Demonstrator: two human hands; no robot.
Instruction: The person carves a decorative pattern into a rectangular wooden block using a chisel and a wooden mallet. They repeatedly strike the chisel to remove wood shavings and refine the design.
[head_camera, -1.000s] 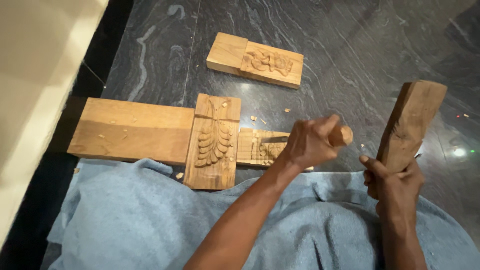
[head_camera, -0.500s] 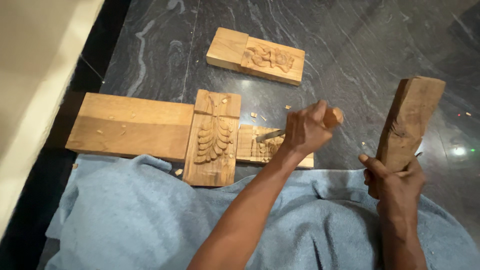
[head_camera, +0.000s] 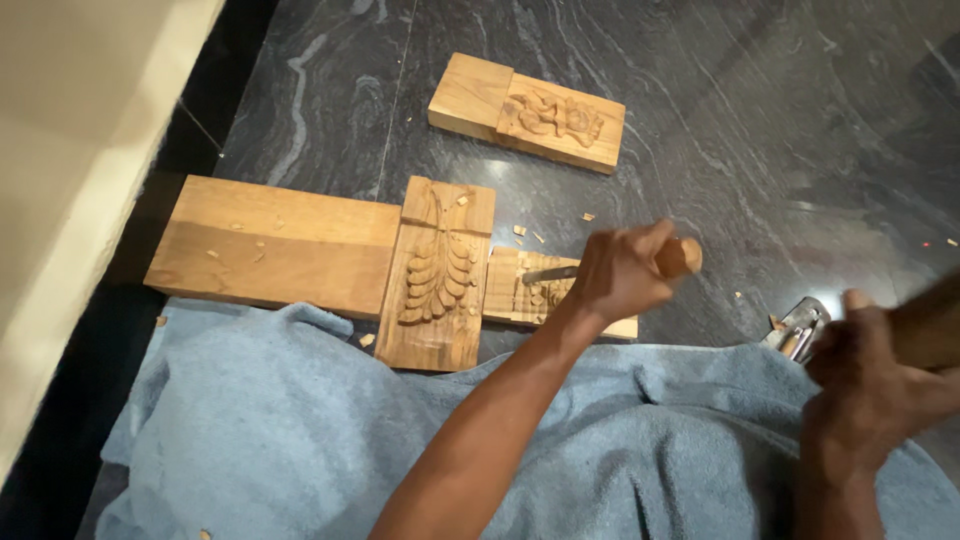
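Observation:
My left hand (head_camera: 620, 275) is closed around a chisel; its wooden handle end (head_camera: 685, 255) sticks out to the right. The steel blade (head_camera: 550, 273) rests on a small, partly carved wood piece (head_camera: 510, 290). That piece lies against a leaf-carved panel (head_camera: 437, 270). My right hand (head_camera: 865, 390), at the right edge, grips a wooden mallet block (head_camera: 930, 320), blurred and mostly out of frame. Mallet and chisel handle are apart.
A long plain plank (head_camera: 270, 245) lies left of the leaf panel. Another carved block (head_camera: 530, 112) sits farther away on the dark marble floor (head_camera: 780, 130). A blue towel (head_camera: 280, 440) covers my lap. Beside my right hand lies a metal tool (head_camera: 800, 325). A cream wall (head_camera: 80, 150) runs along the left.
The mallet block, held upright before, has swung down low towards the right edge with my right hand. My left hand stays on the chisel at the small carved piece.

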